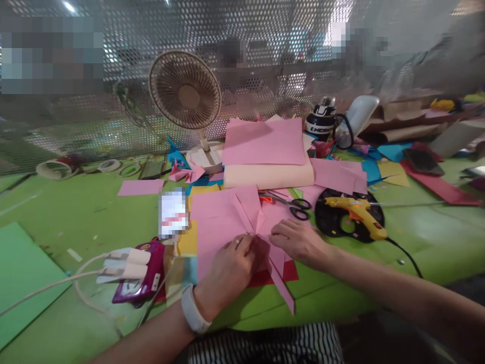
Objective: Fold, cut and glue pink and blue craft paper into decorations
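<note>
My left hand (pixel 237 260), with a white wristband and a ring, is closed on a folded pink paper (pixel 281 285) with several narrow pointed flaps. Its fingertips press near the centre where the folds meet. My right hand (pixel 297 240) is curled just right of that centre; its fingertips are at the paper, but what they pinch is hidden. Under the folded piece lie flat pink sheets (pixel 212 242), with red paper (pixel 291 271) showing below. Black-handled scissors (pixel 299 208) rest just beyond my hands.
A yellow glue gun (pixel 356 210) lies on a black round holder (pixel 326 217) at right. At left are a phone (pixel 173 212) and a purple power strip (pixel 142 278) with white plugs. Behind stand a fan (pixel 185 91), a pink paper stack (pixel 265 141) and a black-lidded bottle (pixel 321 121).
</note>
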`<state>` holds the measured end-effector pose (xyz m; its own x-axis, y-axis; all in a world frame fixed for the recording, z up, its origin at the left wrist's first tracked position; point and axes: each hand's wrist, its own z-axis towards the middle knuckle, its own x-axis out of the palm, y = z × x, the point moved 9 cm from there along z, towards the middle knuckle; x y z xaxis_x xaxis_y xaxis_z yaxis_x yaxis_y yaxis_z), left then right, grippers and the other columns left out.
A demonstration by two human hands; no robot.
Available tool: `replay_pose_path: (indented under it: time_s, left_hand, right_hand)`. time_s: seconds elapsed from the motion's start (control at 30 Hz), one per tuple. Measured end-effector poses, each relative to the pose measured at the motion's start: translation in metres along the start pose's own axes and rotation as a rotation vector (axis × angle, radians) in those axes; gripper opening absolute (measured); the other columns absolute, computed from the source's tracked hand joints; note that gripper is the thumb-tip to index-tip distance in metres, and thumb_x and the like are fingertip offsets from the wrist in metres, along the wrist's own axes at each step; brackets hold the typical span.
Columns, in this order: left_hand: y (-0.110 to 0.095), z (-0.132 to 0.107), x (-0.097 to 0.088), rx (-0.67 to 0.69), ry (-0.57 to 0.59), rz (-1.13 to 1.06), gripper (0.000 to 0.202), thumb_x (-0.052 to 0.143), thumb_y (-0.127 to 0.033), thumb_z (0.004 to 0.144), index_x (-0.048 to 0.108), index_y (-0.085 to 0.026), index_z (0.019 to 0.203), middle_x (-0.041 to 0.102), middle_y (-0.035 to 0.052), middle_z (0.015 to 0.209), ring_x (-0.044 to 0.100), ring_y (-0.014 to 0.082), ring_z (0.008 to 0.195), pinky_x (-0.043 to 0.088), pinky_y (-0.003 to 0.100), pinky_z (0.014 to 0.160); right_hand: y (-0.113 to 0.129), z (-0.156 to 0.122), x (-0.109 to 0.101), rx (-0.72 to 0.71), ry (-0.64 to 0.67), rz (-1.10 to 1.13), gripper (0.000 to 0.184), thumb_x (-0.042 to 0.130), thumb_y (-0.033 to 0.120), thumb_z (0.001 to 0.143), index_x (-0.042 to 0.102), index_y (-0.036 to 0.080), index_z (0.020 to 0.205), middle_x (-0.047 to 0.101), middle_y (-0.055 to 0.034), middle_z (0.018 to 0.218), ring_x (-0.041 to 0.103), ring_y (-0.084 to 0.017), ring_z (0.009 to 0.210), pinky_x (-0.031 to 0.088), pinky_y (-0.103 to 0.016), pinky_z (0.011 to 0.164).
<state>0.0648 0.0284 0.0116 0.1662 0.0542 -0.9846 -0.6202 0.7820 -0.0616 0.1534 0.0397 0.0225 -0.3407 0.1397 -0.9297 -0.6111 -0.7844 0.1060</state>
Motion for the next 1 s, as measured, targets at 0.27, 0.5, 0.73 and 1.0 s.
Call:
replay_pose_path:
  time_s: [0.27,0.5,0.73,1.0]
  left_hand:
    - [0.002,0.001,0.002,-0.028,0.031,-0.018,0.029,0.049,-0.012,0.082,0.053,-0.012,0.111,0.052,0.0136,0.123,0.049,0.0262,0.109,0.045,0.040,0.089]
    - [0.009,0.003,0.003,-0.079,0.032,-0.089,0.048,0.045,-0.015,0.082,0.036,-0.014,0.129,0.050,0.0128,0.121,0.047,0.0273,0.106,0.043,0.044,0.088]
    - [0.008,0.010,0.001,-0.064,0.044,-0.105,0.037,0.040,-0.030,0.090,0.040,-0.022,0.126,0.047,0.0109,0.119,0.045,0.0270,0.103,0.041,0.045,0.085]
    - [0.007,0.013,0.002,-0.076,0.069,-0.070,0.039,0.036,-0.032,0.091,0.037,-0.022,0.129,0.049,0.0108,0.116,0.045,0.0262,0.100,0.040,0.044,0.083]
  right_hand:
    - [0.012,-0.004,0.004,-0.145,0.063,-0.170,0.014,0.046,0.014,0.089,0.059,0.017,0.087,0.061,-0.0061,0.088,0.050,-0.018,0.077,0.037,-0.030,0.062]
    - [0.008,-0.001,-0.002,-0.100,0.057,-0.147,0.017,0.045,0.013,0.089,0.060,0.017,0.084,0.061,-0.0050,0.085,0.051,-0.017,0.075,0.038,-0.030,0.060]
    - [-0.001,-0.002,-0.005,-0.061,0.065,-0.037,0.018,0.043,0.014,0.090,0.061,0.015,0.094,0.061,-0.0063,0.085,0.053,-0.017,0.078,0.042,-0.030,0.064]
    - [-0.001,-0.003,-0.004,-0.057,0.078,-0.058,0.019,0.044,0.014,0.089,0.062,0.016,0.094,0.061,-0.0064,0.083,0.053,-0.017,0.076,0.041,-0.030,0.062]
